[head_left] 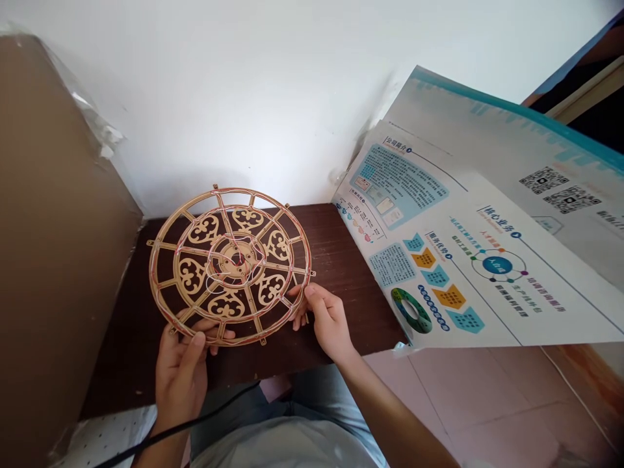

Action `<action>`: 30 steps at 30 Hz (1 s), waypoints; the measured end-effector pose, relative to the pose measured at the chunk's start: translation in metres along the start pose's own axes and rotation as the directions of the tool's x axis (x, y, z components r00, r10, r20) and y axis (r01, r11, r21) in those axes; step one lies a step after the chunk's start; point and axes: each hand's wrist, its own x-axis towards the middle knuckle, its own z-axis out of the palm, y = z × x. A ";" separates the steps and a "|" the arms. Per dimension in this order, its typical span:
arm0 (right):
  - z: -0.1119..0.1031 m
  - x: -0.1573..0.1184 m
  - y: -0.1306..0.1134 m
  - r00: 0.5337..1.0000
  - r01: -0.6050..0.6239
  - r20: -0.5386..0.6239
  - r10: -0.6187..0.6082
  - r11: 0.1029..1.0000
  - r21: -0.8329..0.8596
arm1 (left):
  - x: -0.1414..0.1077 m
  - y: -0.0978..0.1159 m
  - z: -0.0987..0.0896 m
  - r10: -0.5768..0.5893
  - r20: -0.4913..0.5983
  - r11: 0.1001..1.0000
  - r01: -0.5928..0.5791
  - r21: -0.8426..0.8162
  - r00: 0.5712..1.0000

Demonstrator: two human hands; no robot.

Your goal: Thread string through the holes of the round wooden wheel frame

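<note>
A round gold-coloured openwork frame is tilted above the dark wooden table. Heart-shaped scroll ornaments ring its hub, and thin red and white wires run along its rings and gather loosely at the centre. My left hand grips the lower left rim, thumb on top and fingers beneath, seen through the gaps. At the lower right rim, my right hand pinches the edge between thumb and fingers; part of its fingers is hidden behind the frame.
A brown panel stands along the left side. A white wall rises behind the table. On the right, a large printed poster sheet leans beside the table. A black cord crosses near my left wrist.
</note>
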 end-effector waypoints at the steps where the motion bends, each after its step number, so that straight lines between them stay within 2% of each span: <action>1: 0.000 0.000 0.000 1.000 0.002 -0.007 -0.002 1.000 0.000 | 0.000 0.000 0.000 0.000 0.000 1.000 0.000 0.000 1.000; 8: -0.001 0.002 0.003 0.999 -0.010 -0.046 0.009 1.000 -0.008 | -0.001 -0.004 -0.002 0.011 -0.005 1.000 -0.011 0.017 1.000; 16: -0.004 0.003 0.004 0.999 -0.029 -0.029 0.029 0.999 -0.014 | -0.003 -0.006 -0.003 0.002 0.012 0.999 -0.003 0.033 1.000; 30: 0.000 0.000 -0.001 0.977 -0.046 0.211 0.027 0.995 0.083 | 0.003 -0.001 -0.003 -0.048 -0.029 0.999 0.048 0.008 0.998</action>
